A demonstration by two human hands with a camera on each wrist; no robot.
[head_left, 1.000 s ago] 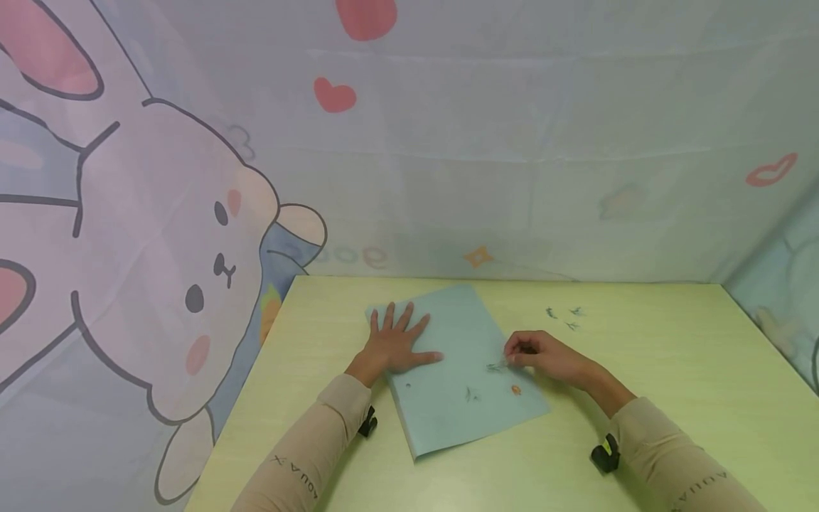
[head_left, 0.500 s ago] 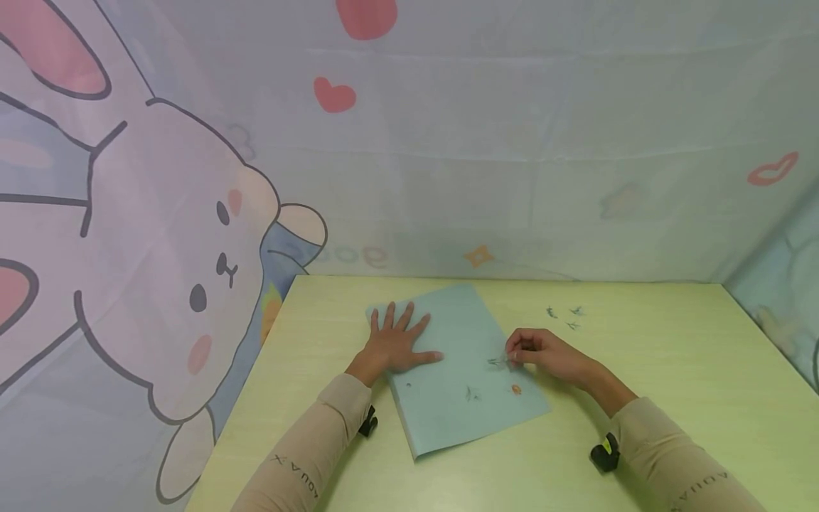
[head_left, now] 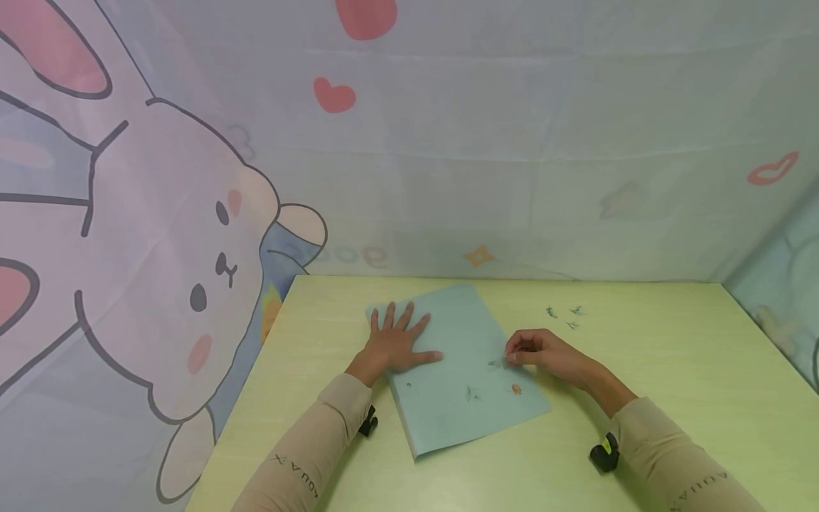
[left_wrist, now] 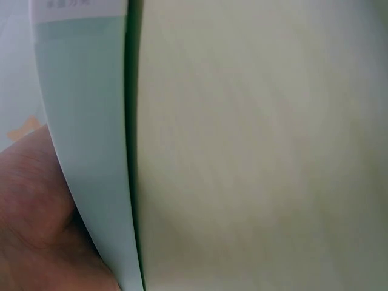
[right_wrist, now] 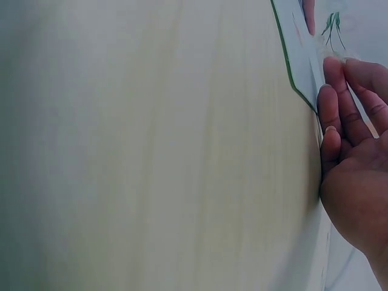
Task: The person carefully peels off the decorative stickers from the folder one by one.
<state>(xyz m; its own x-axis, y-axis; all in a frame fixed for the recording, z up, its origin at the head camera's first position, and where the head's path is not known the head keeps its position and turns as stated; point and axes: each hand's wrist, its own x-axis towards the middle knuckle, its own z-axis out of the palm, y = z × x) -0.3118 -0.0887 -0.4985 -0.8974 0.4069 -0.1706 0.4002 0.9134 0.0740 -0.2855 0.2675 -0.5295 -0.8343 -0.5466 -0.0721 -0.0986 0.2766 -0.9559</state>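
A pale green file folder (head_left: 448,419) lies aslant on the table, its spine (left_wrist: 85,121) showing in the left wrist view. My left hand (head_left: 393,350) rests flat on its upper left part, fingers spread. Over the folder's right edge, my right hand (head_left: 537,353) pinches a small clear sticker printed with a green sprig (right_wrist: 331,27) between thumb and fingertips. In the head view the sprig's end (head_left: 495,363) shows left of the fingertips, close over the cover; the fingers hide the rest. Lower on the cover are another green sprig (head_left: 473,393) and a small orange figure (head_left: 516,390).
Several small sprig pieces (head_left: 572,326) lie on the yellow-green table (head_left: 672,341) beyond my right hand. A printed cloth backdrop (head_left: 448,142) hangs behind the table, with a large cartoon rabbit (head_left: 153,270) at the left. Black straps (head_left: 604,455) sit at both wrists.
The right fingertips have shifted slightly with the sprig sticker, and less of it shows beside them now. The left hand and the folder have stayed in place.
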